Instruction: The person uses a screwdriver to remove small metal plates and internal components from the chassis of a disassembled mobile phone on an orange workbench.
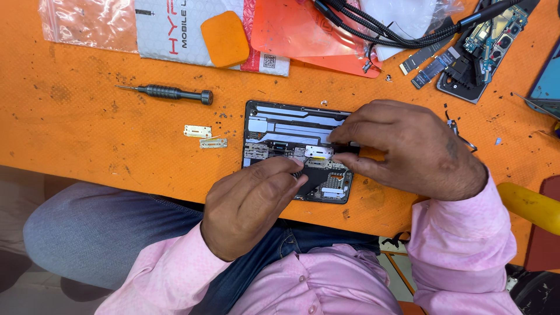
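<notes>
Head cam: both hands, left hand [251, 201] and right hand [408, 146], pinch a small metal bracket [318, 152] onto the opened phone [280, 131], next needs careful seating

I am looking down at what reads as a phone repair workshop; the desk [76, 134] is covered in a worn orange mat, scuffed and speckled with dark marks; an opened phone [291, 131] lies on it with its inner plates and boards bare; a slim precision screwdriver [169, 92] lies nearby, with two small metal brackets [204, 137] set loose beside it; a second stripped phone [484, 49] with exposed circuit boards sits at the far right, flex ribbons [429, 61] and black cables [373, 29] trailing close by; plastic parts bags [87, 23] lie along the far edge.
</notes>
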